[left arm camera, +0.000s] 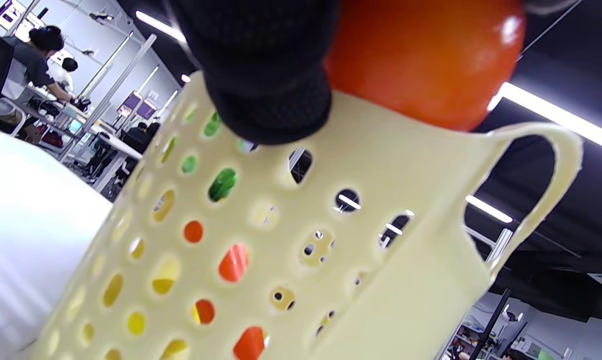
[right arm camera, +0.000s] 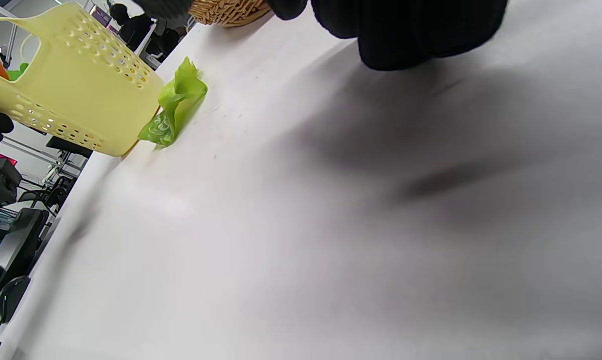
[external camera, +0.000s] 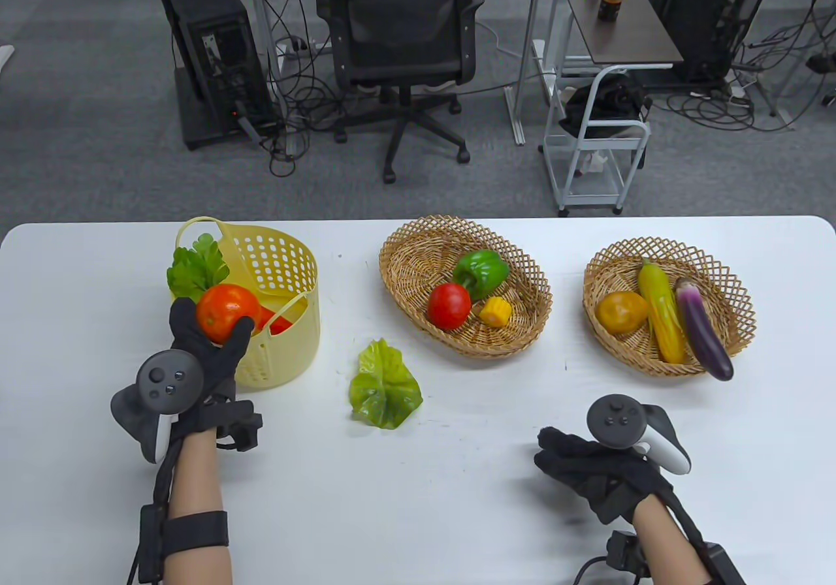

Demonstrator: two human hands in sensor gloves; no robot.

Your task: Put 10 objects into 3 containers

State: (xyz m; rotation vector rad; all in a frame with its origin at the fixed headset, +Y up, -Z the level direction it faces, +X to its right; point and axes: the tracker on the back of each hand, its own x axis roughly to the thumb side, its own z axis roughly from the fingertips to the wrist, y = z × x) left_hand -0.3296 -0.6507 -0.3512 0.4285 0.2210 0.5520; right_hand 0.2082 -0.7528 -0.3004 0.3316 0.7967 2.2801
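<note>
My left hand (external camera: 209, 337) grips an orange-red tomato (external camera: 225, 312) above the near rim of the yellow plastic basket (external camera: 281, 324); the tomato also shows in the left wrist view (left arm camera: 425, 60). The basket holds a leafy green (external camera: 196, 268) and a red item (external camera: 277, 324). A lettuce leaf (external camera: 384, 386) lies on the table. The middle wicker basket (external camera: 418, 265) holds a red tomato (external camera: 449, 305), a green pepper (external camera: 481, 271) and a corn piece (external camera: 496, 311). The right wicker basket (external camera: 731, 284) holds a lemon (external camera: 622, 311), a corn cob (external camera: 661, 314) and an eggplant (external camera: 702, 337). My right hand (external camera: 588, 467) rests empty on the table, fingers curled.
The white table (external camera: 457, 480) ends behind the baskets. An office chair (external camera: 405, 43), a metal cart (external camera: 597, 154) and cables stand on the floor beyond. In the right wrist view the lettuce leaf (right arm camera: 173, 107) lies next to the yellow basket (right arm camera: 76, 80).
</note>
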